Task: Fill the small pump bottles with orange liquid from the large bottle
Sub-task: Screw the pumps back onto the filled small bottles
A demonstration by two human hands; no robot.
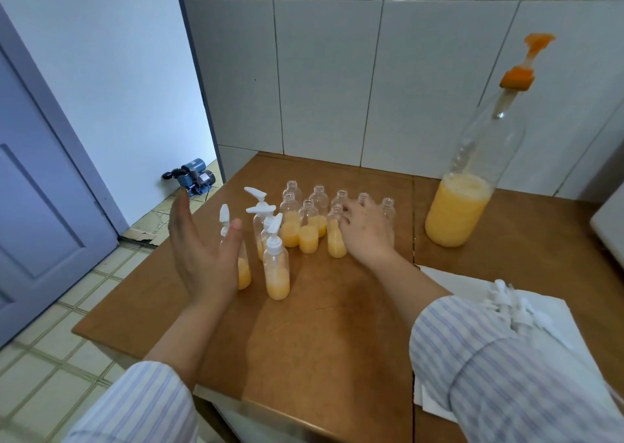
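The small bottles (309, 226) stand bunched near the table's (337, 324) back left corner, handy for filling, the left hand (199, 257) flat beside capped ones, the right hand (366, 228) resting on open ones, grip unclear, the big bottle (462, 193) far right.

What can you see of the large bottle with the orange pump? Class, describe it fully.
The large bottle is tall, clear and looks like plastic. It stands upright on the wooden table at the far right, near the tiled wall, apart from the small bottles. Orange liquid with a pale foamy top fills roughly its lower third. An orange pump head sits raised above its neck, tube reaching down inside. Neither hand touches it.
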